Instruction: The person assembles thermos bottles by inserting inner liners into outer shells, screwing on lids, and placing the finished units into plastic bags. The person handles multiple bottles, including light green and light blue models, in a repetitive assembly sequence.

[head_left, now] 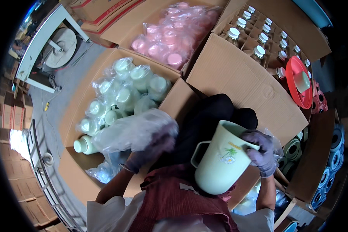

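Observation:
My right hand point(262, 151), in a grey-purple glove, grips the rim of a pale green plastic jug point(222, 166) in front of my body. The jug has a side handle and a flower decal; it tilts with its mouth up and away from me. My left hand point(157, 145), gloved too and blurred by motion, holds a clear plastic bag point(133, 129) over the near part of an open carton point(75, 116). Whether the bag has anything in it I cannot make out. Several pale green bottle-shaped flasks point(127, 96) in clear wrapping fill that carton.
Beyond stands a carton of wrapped pink flasks point(174, 36). At the far right, white-capped bottles point(259, 50) sit in a divided carton, with a red basin point(297, 81) at its edge. Blue ring-shaped parts point(330, 162) lie at the right; a metal rack point(46, 170) stands left.

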The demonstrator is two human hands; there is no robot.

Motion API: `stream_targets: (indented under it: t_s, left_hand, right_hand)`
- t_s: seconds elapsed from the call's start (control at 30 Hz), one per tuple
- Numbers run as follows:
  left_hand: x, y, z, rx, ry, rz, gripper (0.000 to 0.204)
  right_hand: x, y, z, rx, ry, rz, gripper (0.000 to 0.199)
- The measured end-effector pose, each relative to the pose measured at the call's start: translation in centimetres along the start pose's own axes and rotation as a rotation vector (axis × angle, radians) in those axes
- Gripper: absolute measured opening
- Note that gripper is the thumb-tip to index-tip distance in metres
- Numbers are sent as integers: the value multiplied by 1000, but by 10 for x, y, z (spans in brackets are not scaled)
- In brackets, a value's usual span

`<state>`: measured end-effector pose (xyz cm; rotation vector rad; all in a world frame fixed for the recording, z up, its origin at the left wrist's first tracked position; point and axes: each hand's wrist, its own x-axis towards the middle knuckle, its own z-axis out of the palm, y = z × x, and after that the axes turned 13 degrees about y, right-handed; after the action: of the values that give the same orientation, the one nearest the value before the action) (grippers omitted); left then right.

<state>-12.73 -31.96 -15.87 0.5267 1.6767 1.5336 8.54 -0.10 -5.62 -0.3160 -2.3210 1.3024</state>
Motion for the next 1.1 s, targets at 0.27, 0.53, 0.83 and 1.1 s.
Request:
stream_targets:
  t_s: [0.27, 0.53, 0.83, 1.1]
  left_hand:
    - [84, 76, 63, 608, 242, 690, 34]
    - [26, -13, -59, 1477, 336, -173, 54]
    - [157, 156, 147, 233, -320, 416, 31]
    - [103, 99, 117, 343, -265, 928, 18]
  right_hand:
    - [77, -30, -13, -153, 84, -101, 41]
    - [67, 12, -18, -31, 52, 171, 44]
    - [88, 47, -6, -311, 276, -359, 69]
    - [-191, 269, -17, -1288, -408, 363, 37]
